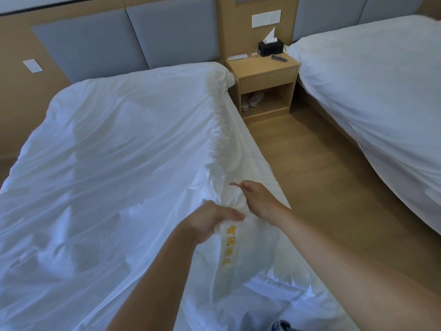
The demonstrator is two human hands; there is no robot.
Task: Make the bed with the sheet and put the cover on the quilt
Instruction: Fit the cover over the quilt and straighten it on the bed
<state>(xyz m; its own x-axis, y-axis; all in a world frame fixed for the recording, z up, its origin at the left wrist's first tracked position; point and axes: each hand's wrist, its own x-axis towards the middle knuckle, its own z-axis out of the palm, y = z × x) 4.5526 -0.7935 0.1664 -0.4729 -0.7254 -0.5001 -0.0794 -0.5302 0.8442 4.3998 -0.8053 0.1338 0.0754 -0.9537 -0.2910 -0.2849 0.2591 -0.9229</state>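
The person is standing at the near right corner of the bed (229,77), working on the white cover (119,151), which is lying spread over the whole top and bunching into a gathered ridge along the right edge. A creamier layer (245,149) is showing beneath that ridge; whether it is the sheet or the quilt is not clear. The left hand (214,220) is clutching a wad of the cover just above a line of yellow lettering (226,244). The right hand (257,199) is reaching into the gathers just beyond it with a finger sticking out, and whether it is actually pinching cloth cannot be told. The likely trouble from here is a one-sided pull. With only the near corner held, a tug may be dragging the far end off its corner by the nightstand (265,75), or tightening the folds instead of smoothing them. The loose fabric hanging below the hands is also close to slipping down onto the floor (310,163) between this bed and the second bed (381,91).
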